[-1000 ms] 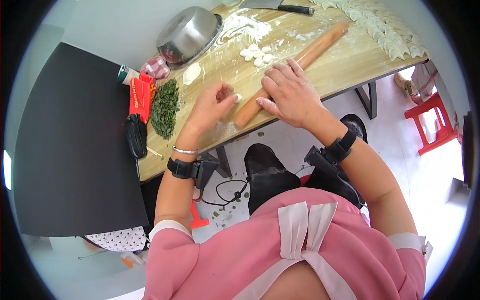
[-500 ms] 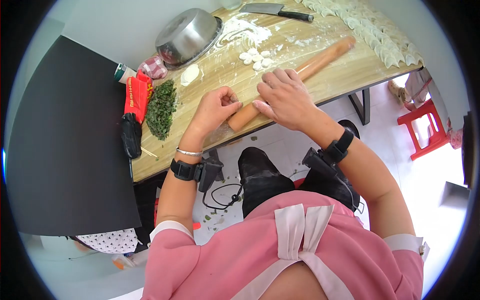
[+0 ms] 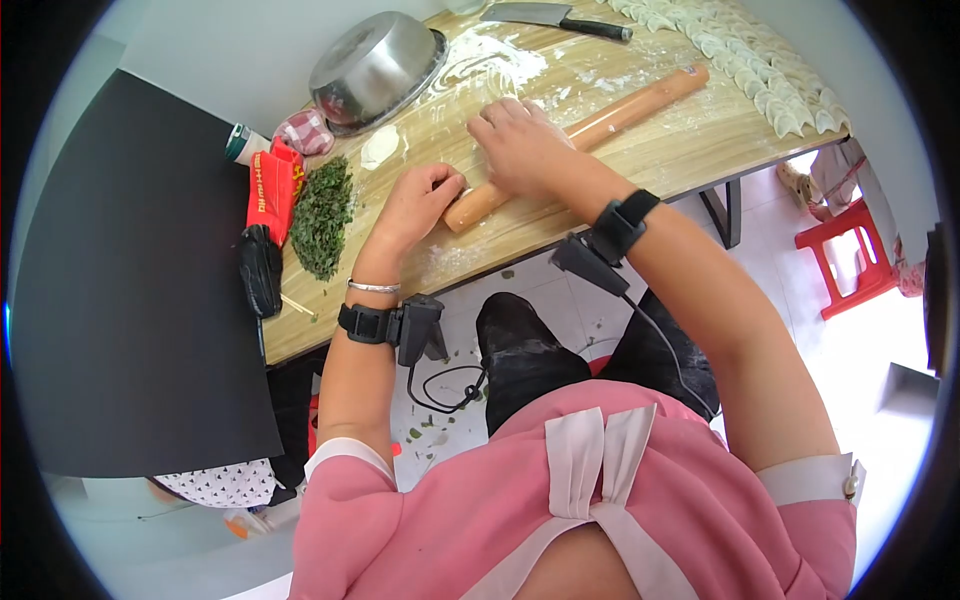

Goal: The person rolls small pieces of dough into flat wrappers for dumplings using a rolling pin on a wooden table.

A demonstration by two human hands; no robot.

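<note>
My left hand (image 3: 418,203) is closed in a pinch beside the near left end of the wooden rolling pin (image 3: 640,105). A bit of white shows at its fingertips, too small to make out. Palm down, my right hand (image 3: 522,150) lies across the pin, its fingers bent over the far side, where they hide small dough pieces. A flat round of dough (image 3: 380,149) rests on the wooden table (image 3: 420,268), left of the pin. Loose white flour (image 3: 490,62) is spread beyond my hands.
An upturned metal bowl (image 3: 372,70), a checked cloth (image 3: 304,132), chopped greens (image 3: 321,218) and a red packet (image 3: 272,190) are at the left. A cleaver (image 3: 556,20) lies at the back. Rows of dumplings (image 3: 765,75) fill the right end. A red stool (image 3: 850,260) stands beyond.
My right hand has moved forward and left, now covering the small dough pieces. The rolling pin's near end has shifted away from me. My left hand has moved slightly back and left.
</note>
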